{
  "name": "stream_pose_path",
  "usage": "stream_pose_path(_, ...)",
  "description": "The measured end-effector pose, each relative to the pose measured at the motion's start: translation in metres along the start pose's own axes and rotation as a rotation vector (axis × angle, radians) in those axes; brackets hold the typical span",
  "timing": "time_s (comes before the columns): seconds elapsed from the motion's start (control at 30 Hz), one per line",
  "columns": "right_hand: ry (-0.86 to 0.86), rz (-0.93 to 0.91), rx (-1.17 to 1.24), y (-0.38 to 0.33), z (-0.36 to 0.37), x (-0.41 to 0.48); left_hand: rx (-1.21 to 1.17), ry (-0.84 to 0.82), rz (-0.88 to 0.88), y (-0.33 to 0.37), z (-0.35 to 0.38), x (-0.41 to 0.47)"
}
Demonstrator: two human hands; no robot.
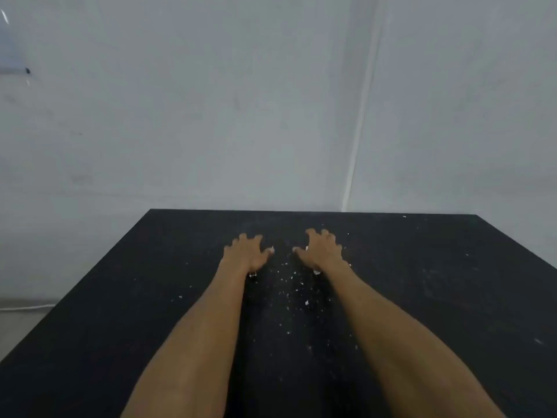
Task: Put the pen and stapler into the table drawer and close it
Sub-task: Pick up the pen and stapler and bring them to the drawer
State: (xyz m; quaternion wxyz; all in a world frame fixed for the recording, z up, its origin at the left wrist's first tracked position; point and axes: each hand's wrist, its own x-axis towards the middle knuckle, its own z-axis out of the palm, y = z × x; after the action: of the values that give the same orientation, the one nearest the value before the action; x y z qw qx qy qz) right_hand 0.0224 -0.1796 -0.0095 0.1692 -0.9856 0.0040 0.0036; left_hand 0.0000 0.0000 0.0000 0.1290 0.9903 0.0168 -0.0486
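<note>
My left hand [247, 252] and my right hand [320, 250] rest palm down on the black table [422, 297], side by side near its middle, fingers spread and slightly curled. Neither hand holds anything. No pen, stapler or drawer shows in this view. Both bare forearms stretch from the lower edge of the frame up to the hands.
Small white flecks [289, 285] are scattered over the tabletop between and below the hands. A pale wall with a corner seam [358, 131] stands behind the table. The floor and a white cable [27, 307] show at the left.
</note>
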Motion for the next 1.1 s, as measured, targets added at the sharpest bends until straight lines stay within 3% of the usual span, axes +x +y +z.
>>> stream_pose_path(0.13,-0.055,0.076,-0.052,0.008,0.022,-0.006,0.001,-0.048,0.005,-0.005,0.015,-0.004)
stream_pose_path(0.5,0.121,0.078,0.043,0.007,0.031,-0.020,-0.221,0.033,-0.034,0.008,0.015,-0.007)
stream_pose_path(0.67,0.319,0.060,0.334,0.003,0.028,-0.030,-0.367,0.051,-0.049,0.017,0.019,-0.012)
stream_pose_path(0.83,0.424,0.093,0.636,0.001,0.029,-0.041,-0.380,0.221,-0.011,0.022,0.023,-0.017)
stream_pose_path(1.1,0.466,0.113,0.389,0.004,0.029,-0.048,-0.454,0.297,0.103,0.031,0.030,-0.015)
